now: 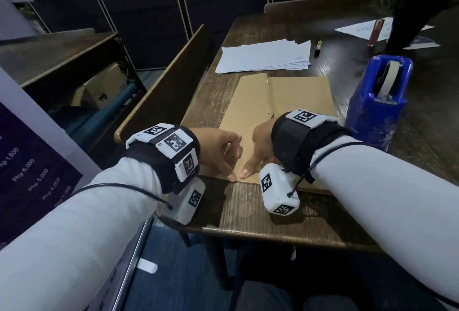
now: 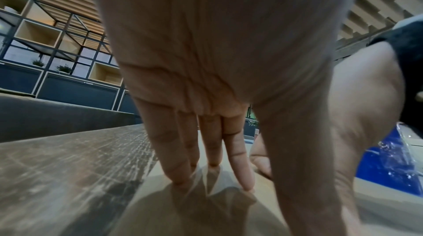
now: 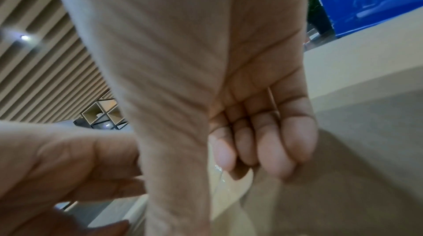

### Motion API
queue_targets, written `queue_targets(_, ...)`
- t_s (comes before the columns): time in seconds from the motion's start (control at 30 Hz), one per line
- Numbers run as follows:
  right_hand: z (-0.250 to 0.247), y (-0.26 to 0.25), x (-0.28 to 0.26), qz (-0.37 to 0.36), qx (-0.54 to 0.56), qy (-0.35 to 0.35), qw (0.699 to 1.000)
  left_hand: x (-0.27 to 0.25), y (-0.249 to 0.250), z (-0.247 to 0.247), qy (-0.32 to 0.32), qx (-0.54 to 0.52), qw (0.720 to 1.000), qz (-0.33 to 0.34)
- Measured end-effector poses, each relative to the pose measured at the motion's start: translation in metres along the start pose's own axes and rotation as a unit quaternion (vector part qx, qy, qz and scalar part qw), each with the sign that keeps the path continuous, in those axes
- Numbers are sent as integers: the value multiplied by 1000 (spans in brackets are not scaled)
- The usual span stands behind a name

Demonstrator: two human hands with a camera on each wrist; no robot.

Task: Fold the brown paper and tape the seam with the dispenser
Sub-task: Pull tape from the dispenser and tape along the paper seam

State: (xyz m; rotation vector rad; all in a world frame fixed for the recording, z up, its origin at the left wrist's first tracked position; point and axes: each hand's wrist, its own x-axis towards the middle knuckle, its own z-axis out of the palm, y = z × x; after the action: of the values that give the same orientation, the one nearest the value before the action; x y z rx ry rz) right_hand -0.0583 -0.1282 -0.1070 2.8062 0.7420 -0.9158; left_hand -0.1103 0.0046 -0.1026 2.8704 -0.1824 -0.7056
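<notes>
The folded brown paper (image 1: 293, 102) lies flat on the wooden table (image 1: 248, 211). Its seam runs from the far edge down to the near edge. Both thumbs meet at that near end of the seam. My left hand (image 1: 231, 156) presses the paper with straight fingers (image 2: 238, 164) and its thumb tip. My right hand (image 1: 255, 152) pushes its thumb down on the seam while its other fingers (image 3: 263, 146) are curled in and hold nothing. A glossy clear strip (image 3: 219, 173) shows on the paper (image 3: 354, 167) below those fingers. The blue tape dispenser (image 1: 377, 102) stands to the right of the paper, untouched.
A stack of white sheets (image 1: 263, 56) lies just behind the brown paper, with a marker (image 1: 318, 46) beside it. A dark plant pot (image 1: 407, 20) and more sheets stand at the back right. A wooden partition (image 1: 169, 82) borders the table's left side.
</notes>
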Motion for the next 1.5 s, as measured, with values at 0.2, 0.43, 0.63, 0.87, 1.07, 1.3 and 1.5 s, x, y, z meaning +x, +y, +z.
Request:
queue_targets(0.2,-6,11,2,-3,59,1,998,1,-3,1,-7,-8,1000,1)
queue_targets(0.43,1,2,0,3,-1,2,1000,2,-5,1,-4,-5,1000,2)
queue_targets(0.63,-3,10,-5,-4,65,13,998,4,-4,0,-2,6,1000,-9)
queue_targets(0.87,8,33,-28,-29,167,90,981,0,-14,1,-2,-32,999,-14)
queue_targets(1.07,0,64,-58,-16,188,377,907,-10,-16,-11,-15,-34,999,-39)
queue_targets(1.3,-2,103,-74,12,133,525,840,1,26,-41,178,-81,981,4)
queue_targets(1.5,6,138,-86,-22,199,596,777,29,91,-42,293,-130,944,74)
